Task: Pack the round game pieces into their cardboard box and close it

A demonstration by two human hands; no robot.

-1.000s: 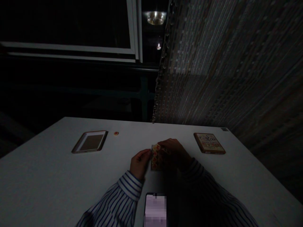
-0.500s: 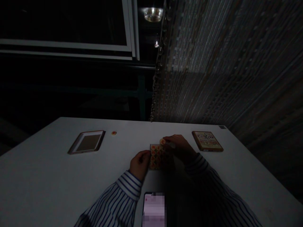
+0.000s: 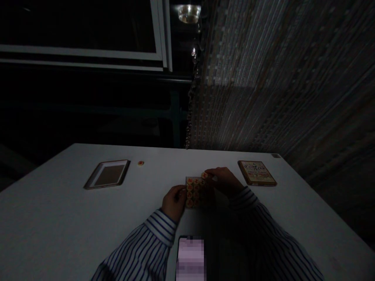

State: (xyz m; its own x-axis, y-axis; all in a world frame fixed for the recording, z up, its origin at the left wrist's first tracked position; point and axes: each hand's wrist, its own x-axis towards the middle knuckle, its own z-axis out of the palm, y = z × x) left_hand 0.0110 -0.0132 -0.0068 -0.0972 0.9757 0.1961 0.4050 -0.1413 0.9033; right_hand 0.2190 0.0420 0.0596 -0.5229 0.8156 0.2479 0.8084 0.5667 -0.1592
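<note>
Round Chinese chess pieces [image 3: 190, 194] with red characters lie in rows in a small shallow tray [image 3: 186, 179] in front of me. My left hand [image 3: 173, 202] is closed at the tray's left side, with thumb and finger pinching its edge. At the far right corner, my right hand [image 3: 225, 180] pinches one chess piece [image 3: 204, 175] between thumb and fingers, over the back row. Its shadow darkens the pieces on the tray's right side, so I cannot make out that part well.
A single chess piece [image 3: 141, 163] lies far left on the white table [image 3: 131, 226], beside an open shallow box [image 3: 96, 185]. To the right rests a printed box lid [image 3: 258, 173]. A phone [image 3: 190, 257] lies close to me. A bead curtain [image 3: 234, 97] hangs behind the table.
My right hand has shifted slightly right with the chess piece, uncovering a piece in the back row. My left hand stays at the tray's edge.
</note>
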